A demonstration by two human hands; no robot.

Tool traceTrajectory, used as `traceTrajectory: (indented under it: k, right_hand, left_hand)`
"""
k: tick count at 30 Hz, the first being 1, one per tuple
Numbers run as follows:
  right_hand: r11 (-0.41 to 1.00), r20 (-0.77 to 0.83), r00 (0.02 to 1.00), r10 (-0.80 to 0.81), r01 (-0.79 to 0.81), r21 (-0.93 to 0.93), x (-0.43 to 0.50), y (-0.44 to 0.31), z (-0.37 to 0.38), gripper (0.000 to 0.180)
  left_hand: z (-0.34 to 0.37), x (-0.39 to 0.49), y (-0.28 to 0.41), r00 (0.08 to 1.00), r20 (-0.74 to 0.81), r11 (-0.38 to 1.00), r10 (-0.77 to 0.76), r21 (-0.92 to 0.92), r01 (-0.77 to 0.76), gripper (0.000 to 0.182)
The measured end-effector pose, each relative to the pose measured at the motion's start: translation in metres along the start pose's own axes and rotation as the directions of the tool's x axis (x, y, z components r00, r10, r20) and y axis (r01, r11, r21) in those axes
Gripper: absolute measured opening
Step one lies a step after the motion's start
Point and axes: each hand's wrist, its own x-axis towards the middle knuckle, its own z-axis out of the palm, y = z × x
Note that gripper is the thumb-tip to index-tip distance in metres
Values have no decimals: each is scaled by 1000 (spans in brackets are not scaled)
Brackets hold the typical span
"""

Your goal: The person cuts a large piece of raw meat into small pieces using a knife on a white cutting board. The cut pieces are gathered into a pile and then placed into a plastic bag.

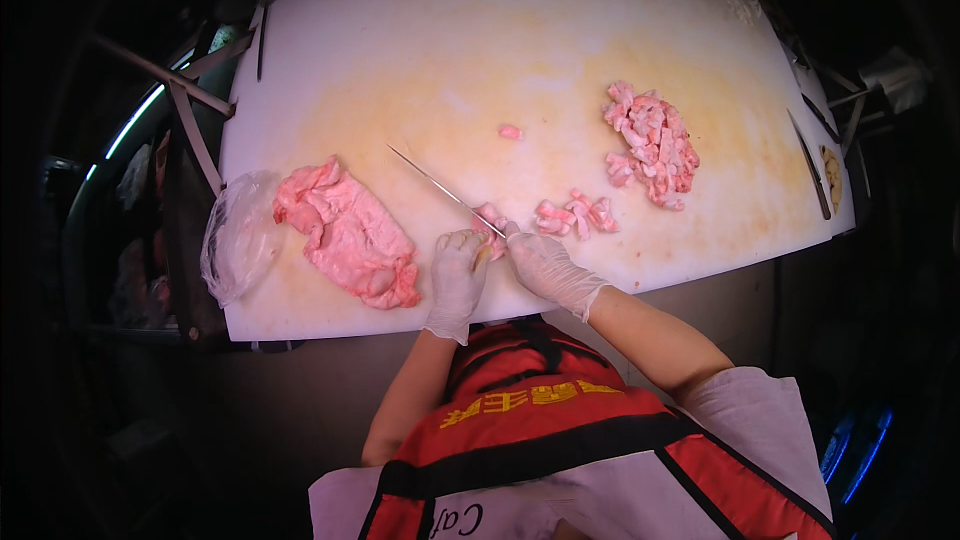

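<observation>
My right hand [553, 268], in a thin whitish glove, grips a long slim knife [439, 186] whose blade points up and to the left. Its blade crosses a small strip of pink fatty meat [490, 210] near the board's front edge. Beside the blade, my gloved left hand [459, 271] has its fingers curled against that strip, partly covering it. A large folded slab of pink raw meat [360, 229] lies left of my left hand. Several cut chunks [577, 214] rest right of the knife, with a bigger heap of chunks [654, 144] beyond them.
A wide white cutting board [450, 37], stained yellowish, fills the worktop. One loose chunk [511, 132] lies near its middle. A clear plastic bag [241, 240] sits at the left edge. Another knife [810, 169] lies along the right edge, and a dark rod [261, 43] along the far left.
</observation>
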Motion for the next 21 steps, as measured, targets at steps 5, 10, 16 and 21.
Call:
traceTrajectory:
  k: [5,10,16,21]
  right_hand:
    - [1000,-2,1000,-14,14,-14,-12,31,-8,29]
    - [978,90,974,207,-208,-6,-88,47,-41,27]
    - [992,151,984,96,-82,-93,-115,2,-40,22]
    - [994,174,980,96,-87,-60,-60,-12,-10,16]
  left_hand:
    - [-5,-4,1,990,-33,980,-140,-149,133,25]
    - [-17,-13,1,966,10,943,-257,-218,253,27]
    - [-14,-13,3,952,40,935,-302,-181,304,26]
    - [-9,-14,-7,992,-15,989,-124,-84,123,24]
